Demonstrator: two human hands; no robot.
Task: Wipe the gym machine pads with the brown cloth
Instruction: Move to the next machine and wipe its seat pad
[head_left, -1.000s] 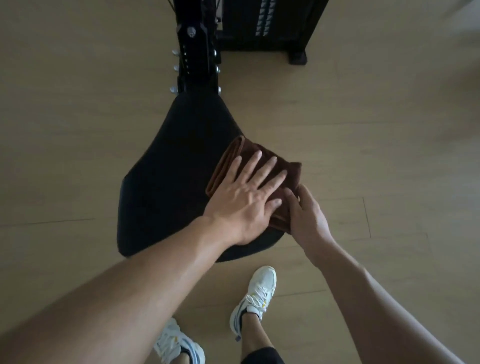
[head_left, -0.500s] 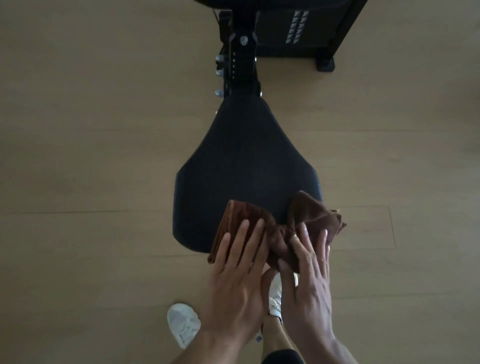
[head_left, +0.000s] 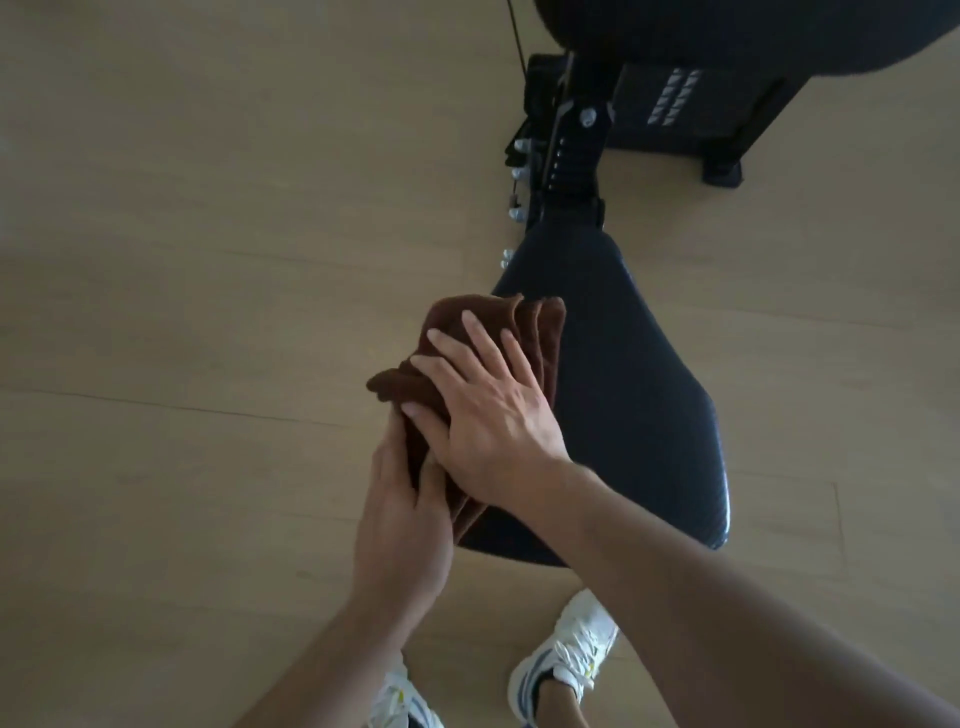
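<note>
One brown cloth, folded and bunched, draped over left edge of one black seat pad, part on top of pad, part hanging past the edge. Right hand flat on cloth, fingers straight and spread, pressing it down on pad near left edge. Left hand just below and beside right hand, thumb and fingers closed round lower bunched end of cloth at pad's side; fingertips mostly hidden under cloth and right hand. Two hands touching or nearly touching at cloth. Two bare forearms entering from bottom of frame. Pad wide at near end, narrowing toward far end, joined there to black metal post with row of holes and several silver knobs along its left side. Second dark pad cut off at top right edge. Black machine base behind post, with rows of small pale marks, standing on wooden floor. One thin black cable running down at top. Two white sneakers at bottom: one under right forearm, other partly hidden by left forearm. No containers seen.
</note>
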